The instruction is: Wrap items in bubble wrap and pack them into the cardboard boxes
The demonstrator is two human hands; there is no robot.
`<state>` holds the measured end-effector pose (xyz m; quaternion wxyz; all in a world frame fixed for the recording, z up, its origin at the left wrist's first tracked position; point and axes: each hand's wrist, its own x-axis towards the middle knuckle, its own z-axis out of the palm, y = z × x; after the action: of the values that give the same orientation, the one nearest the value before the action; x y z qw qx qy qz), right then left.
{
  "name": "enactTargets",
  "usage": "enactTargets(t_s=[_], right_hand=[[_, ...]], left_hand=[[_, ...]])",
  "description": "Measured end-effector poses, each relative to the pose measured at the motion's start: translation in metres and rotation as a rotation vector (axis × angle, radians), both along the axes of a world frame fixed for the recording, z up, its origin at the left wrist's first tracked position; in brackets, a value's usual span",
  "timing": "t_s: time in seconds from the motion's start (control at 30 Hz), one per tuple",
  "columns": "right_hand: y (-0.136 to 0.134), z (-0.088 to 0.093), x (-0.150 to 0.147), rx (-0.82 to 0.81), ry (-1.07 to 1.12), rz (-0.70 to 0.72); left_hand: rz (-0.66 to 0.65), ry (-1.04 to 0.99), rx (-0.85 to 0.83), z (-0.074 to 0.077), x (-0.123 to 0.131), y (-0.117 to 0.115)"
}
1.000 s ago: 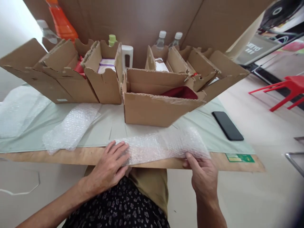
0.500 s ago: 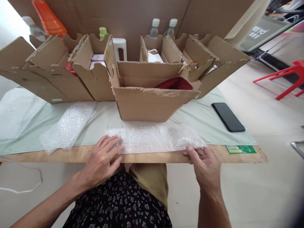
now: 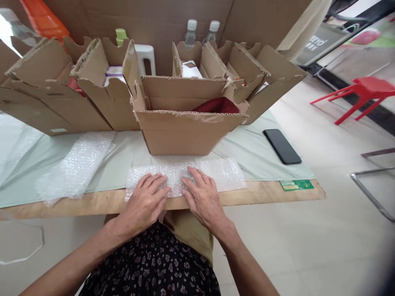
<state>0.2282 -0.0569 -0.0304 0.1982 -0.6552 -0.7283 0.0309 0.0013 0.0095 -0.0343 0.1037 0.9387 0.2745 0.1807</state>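
Note:
A long strip of bubble wrap [image 3: 230, 174] lies along the front edge of the table, flat on the cloth and bare wood. My left hand [image 3: 148, 201] rests on its left part with the fingers stretched out. Pressed on the strip's middle is my right hand [image 3: 203, 197], palm down and fingers spread. Neither hand grips anything. To the left is another piece of bubble wrap [image 3: 78, 166], loosely folded. Just behind the strip stands an open cardboard box [image 3: 188, 133] with dark red cloth [image 3: 217, 105] inside.
A row of cardboard bins [image 3: 101, 98] stands at the back, with bottles [image 3: 191, 35] behind. On the right lie a black phone [image 3: 282, 146] and a green card [image 3: 296, 185] near the table edge. A red stool [image 3: 367, 90] stands on the floor beyond.
My right hand has let go of the strip's right end and moved left onto its middle. My left hand stays on the left part. The view has shifted slightly.

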Motion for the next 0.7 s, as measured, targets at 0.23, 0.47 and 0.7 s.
enactTargets(t_s=[0.23,0.47,0.7], right_hand=[[-0.053,-0.027,0.096,0.150,-0.061,-0.420],[-0.044,-0.026,0.124,0.135,-0.061,-0.569],[-0.024,-0.027,0.109,0.125,0.161,-0.574]], left_hand=[[-0.012,-0.073,-0.092,-0.015,-0.020,0.009],[0.257,-0.175,0.064,-0.006,-0.035,0.020],[0.464,-0.061,0.034,-0.021,-0.051,0.039]])
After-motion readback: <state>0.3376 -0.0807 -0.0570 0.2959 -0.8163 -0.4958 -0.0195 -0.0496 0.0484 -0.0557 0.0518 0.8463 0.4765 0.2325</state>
